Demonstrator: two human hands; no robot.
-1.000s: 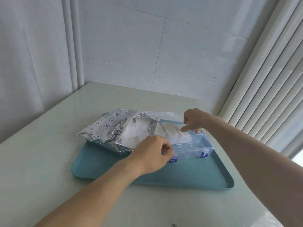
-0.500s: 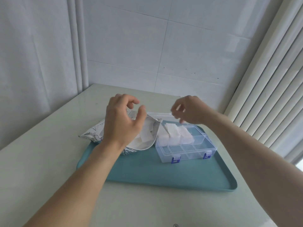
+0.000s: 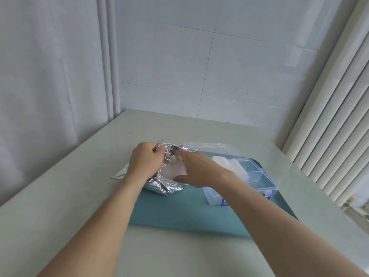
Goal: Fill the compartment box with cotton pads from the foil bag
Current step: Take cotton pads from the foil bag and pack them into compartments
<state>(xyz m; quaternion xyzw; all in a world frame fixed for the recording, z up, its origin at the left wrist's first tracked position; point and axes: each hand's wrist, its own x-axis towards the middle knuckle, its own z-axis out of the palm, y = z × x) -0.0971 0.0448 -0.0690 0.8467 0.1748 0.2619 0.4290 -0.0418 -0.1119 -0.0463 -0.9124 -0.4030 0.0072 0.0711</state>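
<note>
Fingers of the left hand (image 3: 144,162) are curled round the crinkled upper edge of the one foil bag (image 3: 165,185), gripping its mouth open. Beside it the right hand (image 3: 197,169) reaches in with fingers extended, touching the white cotton pads (image 3: 172,169) inside; whether it grips one I cannot tell. One clear compartment box (image 3: 257,177) sits just right of the bag on the teal tray (image 3: 179,212), lid open, more pads stacked in its far compartments, too overlapped to count.

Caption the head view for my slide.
Left hand grips the foil bag open while the right hand reaches in for pads, beside the half-filled box on the tray.
</note>
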